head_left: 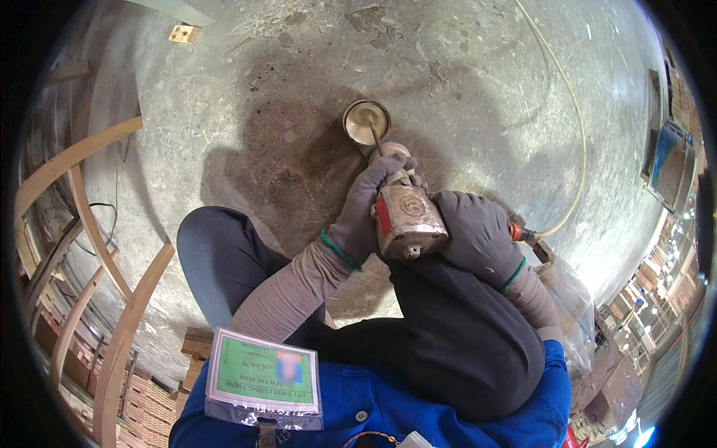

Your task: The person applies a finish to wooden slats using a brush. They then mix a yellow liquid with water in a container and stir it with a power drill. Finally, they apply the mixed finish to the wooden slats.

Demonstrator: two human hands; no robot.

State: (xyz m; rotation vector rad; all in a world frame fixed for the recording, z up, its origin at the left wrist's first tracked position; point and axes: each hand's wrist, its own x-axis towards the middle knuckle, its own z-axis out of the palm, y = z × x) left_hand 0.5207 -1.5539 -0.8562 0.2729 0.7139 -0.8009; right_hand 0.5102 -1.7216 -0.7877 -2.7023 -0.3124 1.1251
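My gloved left hand (366, 201) wraps round the front of a worn, grey-and-red air tool (411, 218). On the tool's right side, my gloved right hand (478, 235) is closed, its grip partly hidden by the palm. A thin metal rod (375, 138) runs forward from the tool. Its far end dips into cream-coloured liquid in a small round can (366, 110), which stands on the floor. An orange-red hose connector (515, 231) sticks out beside my right hand.
A pale air hose (579, 142) curves over the concrete floor (478, 52) at the right. Curved wooden pieces (127, 347) stand at the left. A small wood block (183, 33) lies at the far left. Clear plastic sheeting (571, 299) sits right of my knee.
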